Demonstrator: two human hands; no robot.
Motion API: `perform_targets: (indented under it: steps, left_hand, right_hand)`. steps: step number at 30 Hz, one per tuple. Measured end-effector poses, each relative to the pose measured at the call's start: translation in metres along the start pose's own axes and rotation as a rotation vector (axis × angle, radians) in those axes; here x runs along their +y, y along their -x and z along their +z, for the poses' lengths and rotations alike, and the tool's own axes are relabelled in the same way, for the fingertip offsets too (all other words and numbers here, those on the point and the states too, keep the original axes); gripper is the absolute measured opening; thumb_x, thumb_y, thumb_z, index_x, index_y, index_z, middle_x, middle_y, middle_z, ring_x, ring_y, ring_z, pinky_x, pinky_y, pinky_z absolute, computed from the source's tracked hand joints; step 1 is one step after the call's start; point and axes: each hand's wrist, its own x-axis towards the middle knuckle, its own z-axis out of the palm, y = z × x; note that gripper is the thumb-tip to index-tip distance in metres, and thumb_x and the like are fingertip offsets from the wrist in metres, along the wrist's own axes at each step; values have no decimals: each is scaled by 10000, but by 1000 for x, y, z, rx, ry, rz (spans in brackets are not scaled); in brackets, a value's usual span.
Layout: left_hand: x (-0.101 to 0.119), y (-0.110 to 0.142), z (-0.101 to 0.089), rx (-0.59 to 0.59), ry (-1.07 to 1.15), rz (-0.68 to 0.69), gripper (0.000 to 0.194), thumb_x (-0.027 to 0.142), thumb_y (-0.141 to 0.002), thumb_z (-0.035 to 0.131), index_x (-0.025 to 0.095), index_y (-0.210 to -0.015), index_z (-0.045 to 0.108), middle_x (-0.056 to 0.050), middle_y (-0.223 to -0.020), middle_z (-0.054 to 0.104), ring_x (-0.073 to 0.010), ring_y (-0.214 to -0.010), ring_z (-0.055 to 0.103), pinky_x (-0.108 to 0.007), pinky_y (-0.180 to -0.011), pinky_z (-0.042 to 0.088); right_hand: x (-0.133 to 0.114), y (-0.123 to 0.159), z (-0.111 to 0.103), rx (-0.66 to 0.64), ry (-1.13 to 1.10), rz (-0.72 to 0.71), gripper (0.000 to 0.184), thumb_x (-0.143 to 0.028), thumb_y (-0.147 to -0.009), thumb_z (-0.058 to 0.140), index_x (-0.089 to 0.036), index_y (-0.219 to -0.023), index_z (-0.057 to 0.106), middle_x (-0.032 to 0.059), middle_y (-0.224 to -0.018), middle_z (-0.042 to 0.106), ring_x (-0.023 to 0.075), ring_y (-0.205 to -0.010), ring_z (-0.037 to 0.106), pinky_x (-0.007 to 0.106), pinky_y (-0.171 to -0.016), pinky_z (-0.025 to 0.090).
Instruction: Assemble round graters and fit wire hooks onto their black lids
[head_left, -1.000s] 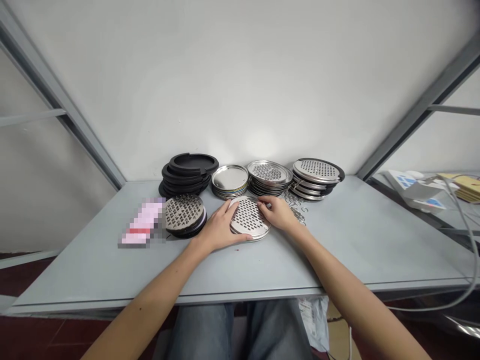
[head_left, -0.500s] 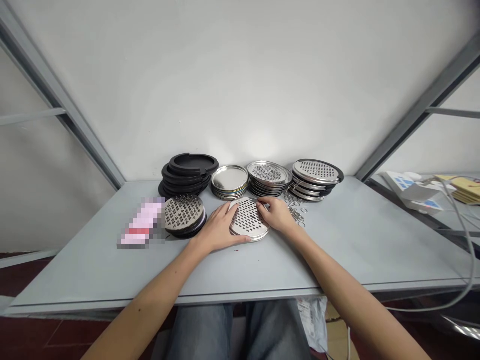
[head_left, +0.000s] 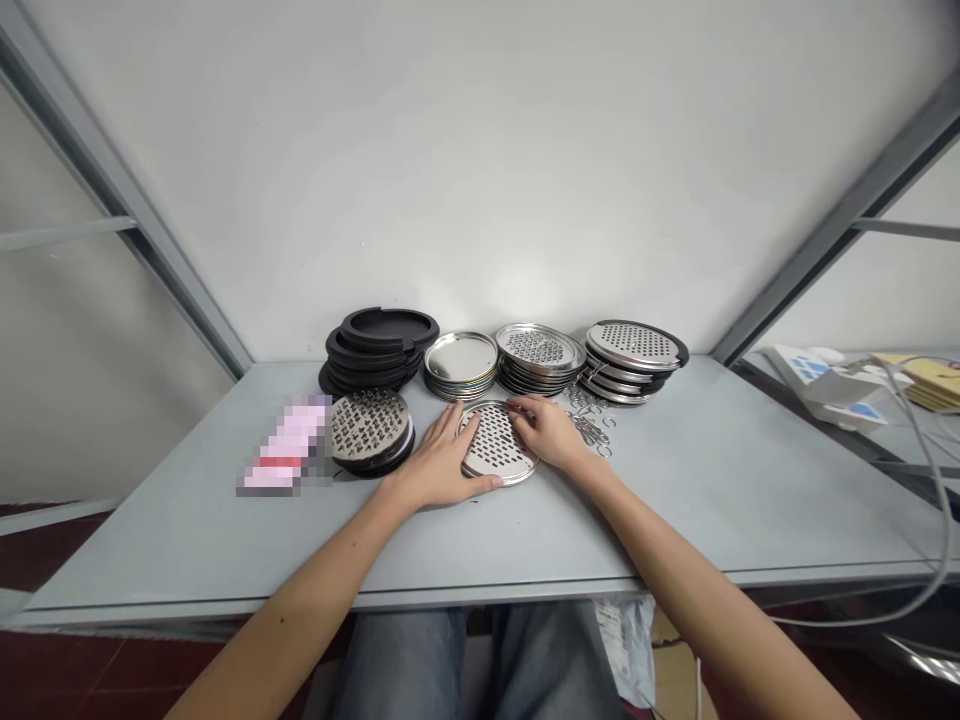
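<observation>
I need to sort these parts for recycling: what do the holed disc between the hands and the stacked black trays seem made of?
Holed disc: likely steel; silvery, satin face with a shinier edge. Black trays: rubber or plastic, I cannot tell which; matt finish, with only dull reflections.

Counted two hands: left hand (head_left: 439, 465), right hand (head_left: 551, 432). One perforated disc (head_left: 498, 445) showed between them. Back row held four stacks: black trays (head_left: 379, 352), plain discs (head_left: 460, 366), rough discs (head_left: 540, 354), black-rimmed graters (head_left: 634, 355). One front-left stack (head_left: 370, 430). Small rings (head_left: 592, 425) overlapped; many, uncountable.
</observation>
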Motion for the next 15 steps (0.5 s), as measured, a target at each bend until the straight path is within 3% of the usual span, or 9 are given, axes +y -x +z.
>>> perform_targets:
  steps: [15]
  left_hand:
    - [-4, -2, 0, 2, 0, 31, 1044, 751, -716, 534, 177, -1501, 157, -154, -1574, 112, -341, -1445, 76, -491, -1151, 183]
  right_hand:
    - [1, 1, 2, -53, -31, -39, 315, -240, -914, 439, -164, -1104, 678, 99, -1055, 696, 214, -986, 627, 293, -879, 440]
